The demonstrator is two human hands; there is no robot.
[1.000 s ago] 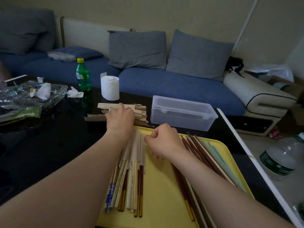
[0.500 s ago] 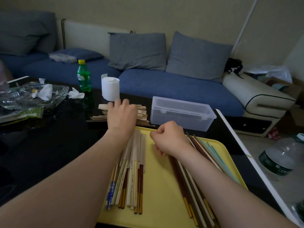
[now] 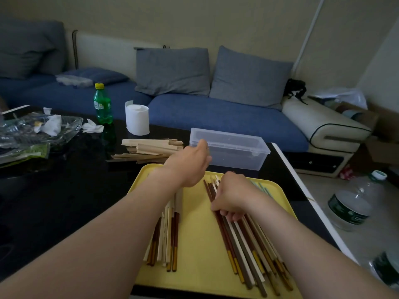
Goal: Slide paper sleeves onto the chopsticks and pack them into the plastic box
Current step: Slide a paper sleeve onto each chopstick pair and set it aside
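Left hand [image 3: 190, 162] has swung right from paper sleeves [image 3: 149, 148] to plastic box [image 3: 237, 152], near-left corner; fingers hidden, grip unclear | yellow tray [image 3: 194, 212]: smooth, flat | box: clear, rigid, beyond tray's far edge | right hand [image 3: 231, 197] curls round slim bare chopsticks [image 3: 241, 244] on tray's right | step: picking sticks; next likely needs a sleeve fetched.

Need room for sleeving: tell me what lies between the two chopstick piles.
Only bare yellow tray lies between the left pile and right pile, in the head view.
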